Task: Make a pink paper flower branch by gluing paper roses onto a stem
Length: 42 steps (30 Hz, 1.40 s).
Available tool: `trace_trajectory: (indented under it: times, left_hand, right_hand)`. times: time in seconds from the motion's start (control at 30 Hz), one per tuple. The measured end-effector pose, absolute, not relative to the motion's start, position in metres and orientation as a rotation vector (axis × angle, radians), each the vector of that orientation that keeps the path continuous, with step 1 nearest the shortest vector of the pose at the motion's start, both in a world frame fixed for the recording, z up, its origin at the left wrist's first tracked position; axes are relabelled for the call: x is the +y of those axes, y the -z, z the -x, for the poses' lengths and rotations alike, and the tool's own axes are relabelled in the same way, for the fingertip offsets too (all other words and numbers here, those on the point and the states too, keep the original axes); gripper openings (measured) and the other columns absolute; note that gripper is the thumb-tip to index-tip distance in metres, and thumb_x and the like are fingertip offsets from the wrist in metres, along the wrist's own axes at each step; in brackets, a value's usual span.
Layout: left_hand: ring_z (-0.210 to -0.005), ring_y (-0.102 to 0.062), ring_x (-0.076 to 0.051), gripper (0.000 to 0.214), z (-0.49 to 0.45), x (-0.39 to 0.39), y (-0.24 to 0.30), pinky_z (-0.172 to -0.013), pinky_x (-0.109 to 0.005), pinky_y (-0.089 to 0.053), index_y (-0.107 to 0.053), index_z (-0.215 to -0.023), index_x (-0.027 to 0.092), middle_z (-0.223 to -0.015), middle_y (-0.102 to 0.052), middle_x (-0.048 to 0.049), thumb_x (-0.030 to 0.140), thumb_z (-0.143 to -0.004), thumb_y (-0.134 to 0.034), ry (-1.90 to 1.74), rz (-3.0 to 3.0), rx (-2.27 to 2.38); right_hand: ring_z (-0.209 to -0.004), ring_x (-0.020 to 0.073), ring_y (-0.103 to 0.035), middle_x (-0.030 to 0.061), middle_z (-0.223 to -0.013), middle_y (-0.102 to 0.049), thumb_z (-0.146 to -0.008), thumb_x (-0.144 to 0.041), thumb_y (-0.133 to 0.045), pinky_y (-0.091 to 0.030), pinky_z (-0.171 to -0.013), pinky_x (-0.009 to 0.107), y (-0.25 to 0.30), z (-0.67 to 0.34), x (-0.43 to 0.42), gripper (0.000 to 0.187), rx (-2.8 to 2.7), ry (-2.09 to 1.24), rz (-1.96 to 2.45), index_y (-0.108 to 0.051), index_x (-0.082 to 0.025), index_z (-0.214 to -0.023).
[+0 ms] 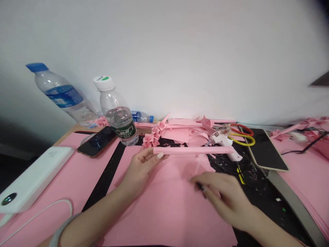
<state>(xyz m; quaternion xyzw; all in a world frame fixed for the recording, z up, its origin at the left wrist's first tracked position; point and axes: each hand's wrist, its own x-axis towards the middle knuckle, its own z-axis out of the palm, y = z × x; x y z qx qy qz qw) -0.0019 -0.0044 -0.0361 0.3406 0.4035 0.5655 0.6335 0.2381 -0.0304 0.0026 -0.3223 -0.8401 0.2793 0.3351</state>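
Observation:
My left hand (pixel 140 168) is closed around the left end of a narrow rolled pink paper tube (pixel 192 150), thumb in front. The tube lies level above a stack of pink paper sheets (pixel 164 212). Apart from it, my right hand (pixel 226 197) hovers over the right side of the sheets, blurred, with its fingers curled together. Something small and dark shows between those fingers, too smeared to name. Behind the tube are folded pink paper flowers (pixel 154 133) and paper scraps. A white glue gun (pixel 227 144) lies beyond the tube's right end.
Two water bottles stand at the back left, one white-capped (pixel 119 120), one blue-capped (pixel 63 94). A dark phone (pixel 97 142) and white power bank (pixel 36 178) lie left. Yellow-and-red-handled scissors (pixel 243 139) rest by a tablet-like device (pixel 268 151) at right. Cables trail nearby.

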Motion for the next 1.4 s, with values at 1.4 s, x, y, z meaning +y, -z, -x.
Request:
trace_trajectory:
  times: [1.4]
  left_hand:
    - [-0.100, -0.071, -0.022, 0.020, -0.003, -0.006, 0.036, -0.094, -0.033, -0.053, -0.076, -0.094, 0.018, -0.096, -0.079, -0.0057, 0.030, -0.079, -0.080, -1.276, -0.899, 1.053]
  right_hand:
    - [-0.088, 0.0262, -0.057, 0.0082, -0.102, -0.064, -0.090, -0.071, -0.047, -0.042, -0.081, 0.041, 0.033, -0.166, -0.052, 0.072, -2.949, -0.403, 0.542, -0.046, -0.026, -0.146]
